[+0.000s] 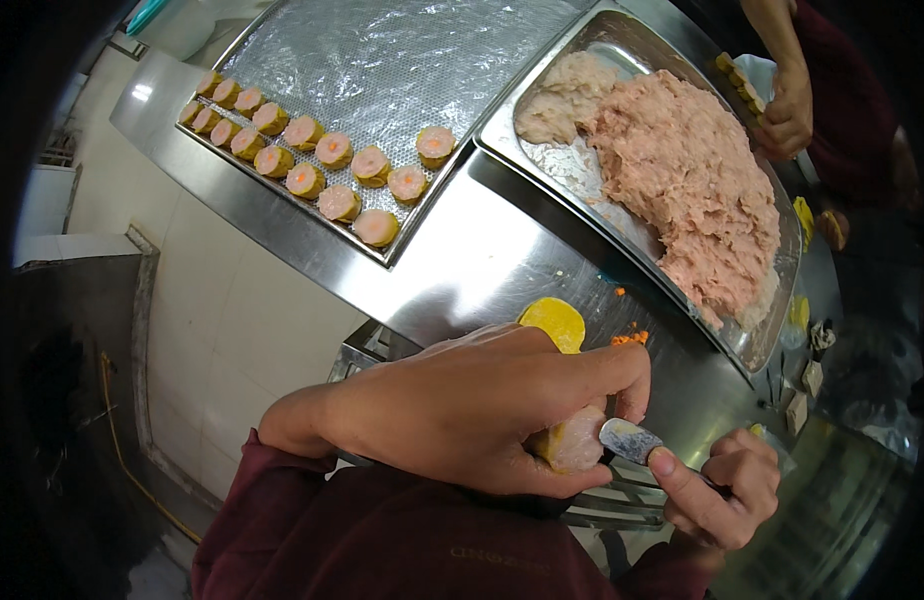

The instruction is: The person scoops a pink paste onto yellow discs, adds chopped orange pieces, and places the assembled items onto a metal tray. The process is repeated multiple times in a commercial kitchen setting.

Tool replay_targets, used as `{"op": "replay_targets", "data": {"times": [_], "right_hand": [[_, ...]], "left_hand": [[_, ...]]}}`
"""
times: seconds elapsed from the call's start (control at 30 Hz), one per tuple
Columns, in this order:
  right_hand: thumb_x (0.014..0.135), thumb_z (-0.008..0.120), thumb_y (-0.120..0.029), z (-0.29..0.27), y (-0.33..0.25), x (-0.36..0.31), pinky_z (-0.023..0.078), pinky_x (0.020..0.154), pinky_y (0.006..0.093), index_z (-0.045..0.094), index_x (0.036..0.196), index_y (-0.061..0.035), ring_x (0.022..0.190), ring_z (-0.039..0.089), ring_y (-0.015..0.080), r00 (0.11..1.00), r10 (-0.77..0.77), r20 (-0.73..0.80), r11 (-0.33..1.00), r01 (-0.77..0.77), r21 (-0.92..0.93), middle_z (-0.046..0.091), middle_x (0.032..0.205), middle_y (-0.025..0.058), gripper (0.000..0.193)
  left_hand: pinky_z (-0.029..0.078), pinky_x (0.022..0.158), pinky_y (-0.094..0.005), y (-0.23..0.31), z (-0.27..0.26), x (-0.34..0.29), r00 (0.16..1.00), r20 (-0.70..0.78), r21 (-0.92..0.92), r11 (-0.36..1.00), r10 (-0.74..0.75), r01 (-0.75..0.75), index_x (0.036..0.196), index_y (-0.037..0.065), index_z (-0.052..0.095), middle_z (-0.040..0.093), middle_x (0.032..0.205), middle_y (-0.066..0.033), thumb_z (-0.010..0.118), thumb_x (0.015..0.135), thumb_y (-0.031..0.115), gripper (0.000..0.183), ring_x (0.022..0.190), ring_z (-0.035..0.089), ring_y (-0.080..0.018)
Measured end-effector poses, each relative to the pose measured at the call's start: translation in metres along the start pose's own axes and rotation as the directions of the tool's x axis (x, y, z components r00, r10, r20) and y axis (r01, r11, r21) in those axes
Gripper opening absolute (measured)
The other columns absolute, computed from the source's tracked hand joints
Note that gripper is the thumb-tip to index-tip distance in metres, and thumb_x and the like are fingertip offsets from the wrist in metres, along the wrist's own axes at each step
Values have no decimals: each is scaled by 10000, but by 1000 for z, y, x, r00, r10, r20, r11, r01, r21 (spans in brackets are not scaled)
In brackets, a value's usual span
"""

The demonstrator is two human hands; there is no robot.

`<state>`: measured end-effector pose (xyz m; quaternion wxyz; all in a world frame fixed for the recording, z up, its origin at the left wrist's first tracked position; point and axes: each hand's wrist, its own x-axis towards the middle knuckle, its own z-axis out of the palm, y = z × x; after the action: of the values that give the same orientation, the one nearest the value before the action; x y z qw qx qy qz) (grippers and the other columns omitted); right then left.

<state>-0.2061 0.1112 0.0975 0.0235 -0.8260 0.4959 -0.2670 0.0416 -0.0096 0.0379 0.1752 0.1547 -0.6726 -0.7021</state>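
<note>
My left hand (462, 405) is curled around a siu mai dumpling (574, 443), with thumb and forefinger circling its yellow wrapper. Pale pink filling shows at the dumpling's open end. In my right hand (717, 495) is a small metal spatula (630, 440), its handle gripped between thumb and fingers. The rounded blade, smeared with filling, is right against or very near the filling; I cannot tell if they touch. Just beyond my left hand lie round yellow wrappers (554, 322), partly hidden by it. Chopped orange bits (630, 338) are scattered beside them on the steel table (442, 250).
A large steel pan (502, 140) of pink minced meat (692, 190) stands at the right. Far left, a film-covered tray (382, 60) bears rows of finished-looking dumplings (304, 180). Another person's hand (787, 115) holds something yellow beyond the pan. Yellow scraps (802, 222) lie along its right side.
</note>
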Motion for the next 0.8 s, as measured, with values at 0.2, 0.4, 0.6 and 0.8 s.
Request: {"op": "replay_targets", "data": {"times": [0.2, 0.4, 0.6, 0.8], "right_hand": [[636, 882, -192, 3, 2, 0, 202, 474, 283, 894, 1039, -216, 495, 329, 96, 998, -55, -1, 996, 55, 70, 297, 734, -36, 403], [657, 841, -200, -1, 5, -2, 215, 471, 294, 891, 1038, -184, 489, 331, 103, 996, -90, -4, 996, 90, 5, 308, 744, -25, 385], [636, 936, -210, 3, 4, -6, 193, 469, 270, 895, 1035, -257, 505, 316, 90, 995, -64, -83, 996, 68, 55, 290, 726, -42, 404], [591, 984, -236, 4, -2, -7, 184, 472, 261, 897, 1035, -291, 514, 300, 85, 999, 7, -45, 1000, -6, 24, 288, 711, -57, 456]], "left_hand": [[487, 610, -414, -10, 10, 12, 980, 20, 71, 977, 198, -199, 896, 96, 606, 666, 768, -72, 873, 886, 226, 298, 691, 676, -325], [481, 597, -418, -4, 6, 5, 986, -9, 112, 980, 167, -164, 887, 92, 599, 648, 734, -82, 871, 884, 224, 303, 673, 668, -328], [478, 579, -422, 1, 5, 6, 998, 57, -37, 999, 24, -22, 880, 87, 595, 655, 726, -92, 874, 879, 213, 306, 669, 676, -338], [493, 603, -436, -1, 10, 11, 983, 30, 44, 982, 181, -182, 873, -5, 593, 655, 681, -174, 840, 873, 220, 334, 674, 690, -405]]}}
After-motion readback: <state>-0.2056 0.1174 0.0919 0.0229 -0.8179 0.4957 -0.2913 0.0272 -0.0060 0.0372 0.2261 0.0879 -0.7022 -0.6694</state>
